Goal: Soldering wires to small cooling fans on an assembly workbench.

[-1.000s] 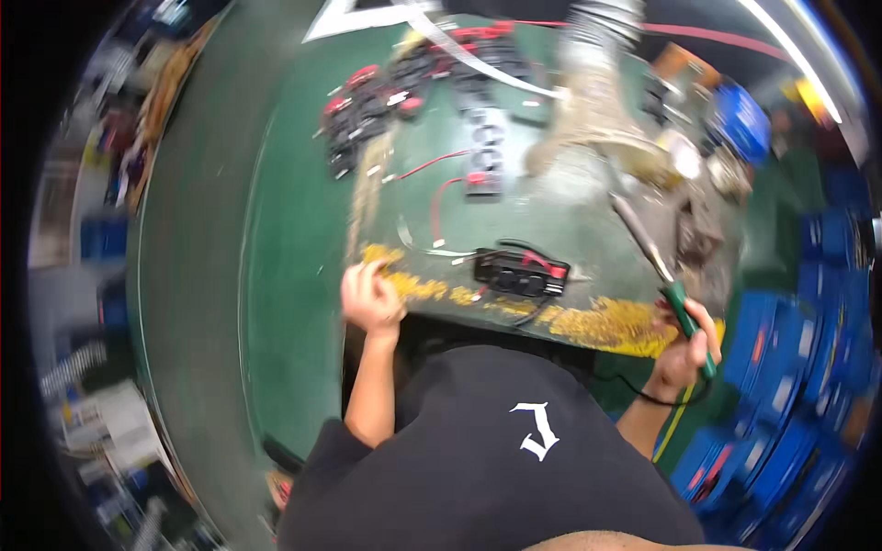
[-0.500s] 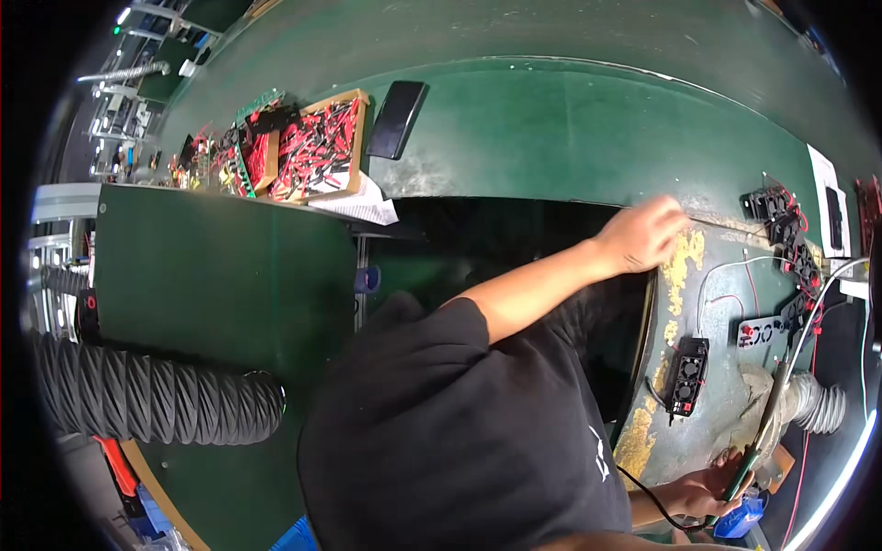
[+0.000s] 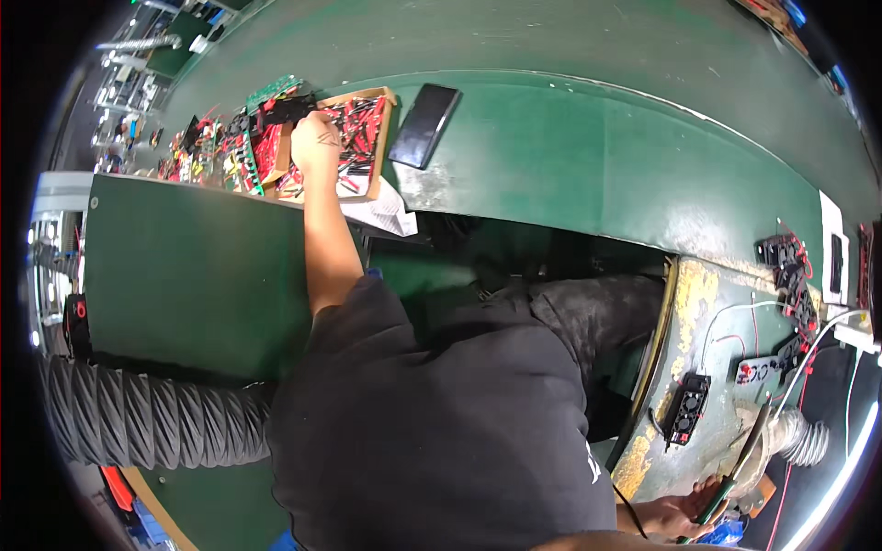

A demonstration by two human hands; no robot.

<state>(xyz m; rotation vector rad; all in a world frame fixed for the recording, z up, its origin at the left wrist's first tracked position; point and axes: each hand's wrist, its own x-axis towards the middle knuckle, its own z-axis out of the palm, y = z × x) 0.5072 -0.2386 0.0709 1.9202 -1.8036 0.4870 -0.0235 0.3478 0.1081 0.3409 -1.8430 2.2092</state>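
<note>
My left hand (image 3: 317, 145) reaches over the shallow cardboard box (image 3: 389, 138), which is full of small red and black wire-like parts (image 3: 361, 129). Its fingertips point down among them and are hidden, so what they hold does not show. At the lower right, my right hand (image 3: 682, 516) is closed around the green handle of a soldering iron (image 3: 721, 499), whose long dark shaft slants up and away. A black fan module (image 3: 687, 410) with leads lies on the worn bench beyond that hand.
A black phone (image 3: 425, 126) lies right of the box, with green circuit boards (image 3: 274, 90) at the box's left. More black fan modules (image 3: 790, 266) with red wires stand at the far right. A ribbed black duct (image 3: 156, 413) crosses the left side; a silver hose (image 3: 801, 437) is at the right.
My left hand has swung from the edge of the worn bench on the right to the parts box on the left. My right hand still grips the soldering iron. The view has shifted slightly.
</note>
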